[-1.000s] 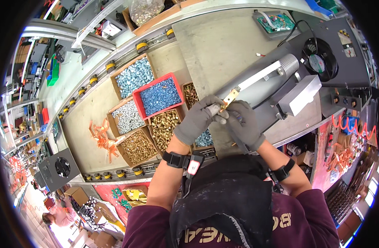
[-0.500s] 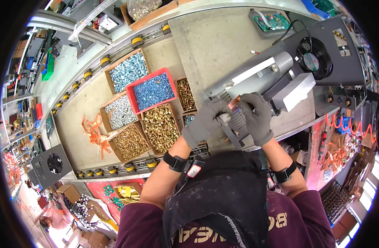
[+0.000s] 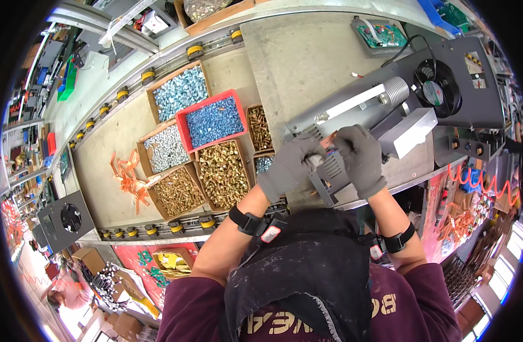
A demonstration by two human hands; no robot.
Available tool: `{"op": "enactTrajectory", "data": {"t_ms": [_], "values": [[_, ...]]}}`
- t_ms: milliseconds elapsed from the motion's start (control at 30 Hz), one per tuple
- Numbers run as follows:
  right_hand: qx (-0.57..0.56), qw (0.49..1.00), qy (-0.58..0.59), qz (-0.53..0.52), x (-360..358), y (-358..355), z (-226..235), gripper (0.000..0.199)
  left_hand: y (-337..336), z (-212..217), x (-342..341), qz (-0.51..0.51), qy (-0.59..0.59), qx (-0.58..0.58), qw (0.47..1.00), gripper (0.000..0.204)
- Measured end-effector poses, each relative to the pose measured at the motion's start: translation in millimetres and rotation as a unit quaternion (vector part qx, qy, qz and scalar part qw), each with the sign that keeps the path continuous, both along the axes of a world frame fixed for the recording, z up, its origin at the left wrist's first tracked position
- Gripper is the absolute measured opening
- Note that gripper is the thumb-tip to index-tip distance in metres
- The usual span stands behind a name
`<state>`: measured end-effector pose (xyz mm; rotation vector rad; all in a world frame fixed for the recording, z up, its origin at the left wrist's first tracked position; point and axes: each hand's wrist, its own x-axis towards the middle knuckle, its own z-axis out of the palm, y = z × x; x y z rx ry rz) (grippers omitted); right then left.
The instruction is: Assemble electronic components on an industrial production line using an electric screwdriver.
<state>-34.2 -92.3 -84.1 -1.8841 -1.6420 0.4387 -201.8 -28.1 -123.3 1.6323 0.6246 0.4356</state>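
Both my hands wear grey gloves and work close together over the near left end of a dark grey metal housing [image 3: 364, 111]. My left hand [image 3: 295, 164] is closed in a pinch, and what lies in its fingertips is hidden. My right hand [image 3: 361, 158], also closed, has its fingertips bent around a small copper-coloured piece [image 3: 328, 140] that shows in the gap between the hands. Just below the fingers is the slotted vent panel [image 3: 335, 166] of the housing. A coiled ribbed part, a white bar and a silver box [image 3: 408, 134] sit on the housing.
Left of my hands stand cardboard boxes of brass-coloured fasteners [image 3: 221, 174], silver screws [image 3: 166, 153] and a red bin [image 3: 182, 122] of blue screws. Orange copper-like strips [image 3: 127, 176] lie further left. A green circuit board [image 3: 384, 35] is at the back; a black fan [image 3: 435, 91] sits right.
My hands remain together around the copper-coloured piece, with small finger shifts. The whole view has shifted slightly, and the piece shows a little nearer my right fingertips.
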Motion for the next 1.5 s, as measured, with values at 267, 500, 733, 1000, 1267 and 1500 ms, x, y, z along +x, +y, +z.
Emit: {"op": "enactTrajectory", "data": {"t_ms": [267, 500, 733, 1000, 1267, 1500], "values": [[-0.029, 0.997, 0.039, -0.066, 6.6, 5.3, -6.1, 0.014, 2.8, -1.4, -1.7, -0.022, -0.001, -0.003, 1.0, 0.009], [-0.149, 0.893, 0.42, -0.058, 4.4, 5.6, -10.0, 0.015, -3.9, 13.3, -6.1, 0.217, 0.005, 0.156, 0.964, 0.013], [-0.156, 0.879, 0.444, -0.081, -3.7, 4.0, -9.0, 0.014, -1.7, 9.5, -18.7, 0.247, -0.028, -0.262, 0.932, 0.023], [-0.157, 0.879, 0.441, -0.095, -4.5, 1.8, -7.5, 0.013, -9.4, 7.3, -12.2, 0.258, -0.068, -0.208, 0.941, 0.013], [-0.137, 0.882, 0.44, -0.099, -5.1, 2.8, -8.8, 0.014, -9.0, 15.8, 6.3, 0.196, 0.092, 0.34, 0.915, 0.014], [-0.134, 0.894, 0.42, -0.081, -5.4, 0.7, -10.5, 0.015, -7.0, 29.5, 11.8, 0.156, 0.178, 0.388, 0.891, 0.021]]}}
